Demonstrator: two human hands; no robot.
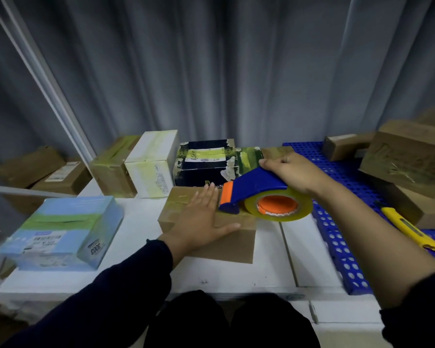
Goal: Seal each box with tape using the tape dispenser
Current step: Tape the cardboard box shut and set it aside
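Head view. Left hand lies flat, palm down, fingers spread, on top of the brown cardboard box at table centre; it grasps nothing, only presses on the lid. Dark sleeve covers the left forearm to the wrist. Right hand reaches in from the right, forearm bare, sleeve pushed up near the elbow. Its fingers curl over the blue body of the tape dispenser, clasping it from above.

The dispenser is tilted, its orange front end touching the box top just right of the left fingertips. Its roll of clear yellowish tape, with an orange core, hangs past the right edge of the box, above the white table. The box top shows glossy strips of tape already on its left part; whether the centre seam is covered cannot be told, since the hand hides it.

Behind the box stands a row of others: a dark navy box with torn tape, a white box, and a brown one farther left. A light blue box with a green band sits at near left. On the right, a blue perforated pallet carries a yellow utility knife and more brown cartons. Grey curtain behind.
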